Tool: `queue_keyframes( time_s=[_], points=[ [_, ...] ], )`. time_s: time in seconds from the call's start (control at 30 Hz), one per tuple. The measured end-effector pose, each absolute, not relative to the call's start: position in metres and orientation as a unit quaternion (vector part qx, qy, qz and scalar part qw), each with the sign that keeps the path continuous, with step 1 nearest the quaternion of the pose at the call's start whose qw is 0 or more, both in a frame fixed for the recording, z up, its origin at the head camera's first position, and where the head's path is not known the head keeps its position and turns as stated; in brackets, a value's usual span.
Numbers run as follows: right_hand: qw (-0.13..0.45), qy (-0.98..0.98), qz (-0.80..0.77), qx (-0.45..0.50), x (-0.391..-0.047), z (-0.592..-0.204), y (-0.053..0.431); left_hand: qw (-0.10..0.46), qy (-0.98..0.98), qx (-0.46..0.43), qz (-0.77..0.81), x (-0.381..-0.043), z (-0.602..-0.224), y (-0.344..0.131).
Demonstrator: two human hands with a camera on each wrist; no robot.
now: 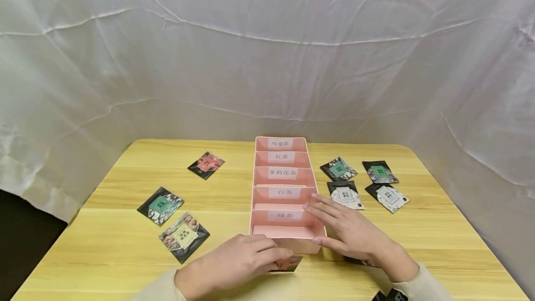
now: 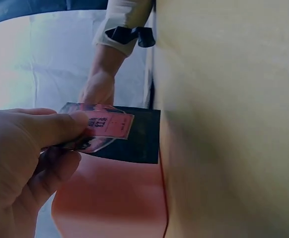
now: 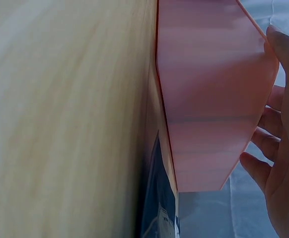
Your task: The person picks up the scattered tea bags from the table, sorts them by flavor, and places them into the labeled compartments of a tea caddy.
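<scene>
Red-labelled sachet (image 2: 117,130) was pinched by thumb and fingers of left hand (image 1: 240,260), just beside near end of pink divided box (image 1: 298,246); box's right rim was touched by right hand (image 1: 350,227), fingers loosely extended.

We see a pink rectangular box (image 1: 303,246) of smooth plastic with a soft sheen, its white rectangular labels (image 1: 284,216) looking like matt paper, and a yellow flat-topped table (image 1: 104,254) with a smooth, streaked wood-grain surface. The flat black-and-red rectangular sachet (image 2: 143,136) looks smooth and film-like (coated paper or plastic, we cannot tell which), while the pale grey hanging curtain (image 1: 267,75) is creased, faintly shiny cloth and the beige sleeve (image 1: 160,289) matt cloth.
</scene>
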State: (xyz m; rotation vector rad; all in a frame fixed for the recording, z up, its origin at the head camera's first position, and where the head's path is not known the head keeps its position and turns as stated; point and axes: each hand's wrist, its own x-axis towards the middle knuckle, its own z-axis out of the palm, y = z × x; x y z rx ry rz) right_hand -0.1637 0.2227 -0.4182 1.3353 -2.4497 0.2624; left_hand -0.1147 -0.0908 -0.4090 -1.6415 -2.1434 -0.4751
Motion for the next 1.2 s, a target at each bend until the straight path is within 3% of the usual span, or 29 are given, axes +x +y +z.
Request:
queue_keyframes(
  time_s=[0.5,0.83,1.2],
  points=[
    [0.155,-0.868,0.089,0.463,-0.163,-0.418,0.223,0.194,-0.766,-0.507,-0.343,-0.125,-0.393,-0.100],
    [0.150,-0.868,0.090,0.464,-0.163,-0.416,0.223,0.093,-0.797,-0.391,-0.450,-0.127,-0.383,-0.108],
    [0.144,-0.869,0.089,0.465,-0.162,-0.415,0.222,0.077,-0.819,-0.314,-0.473,-0.137,-0.372,-0.112]
  ],
)
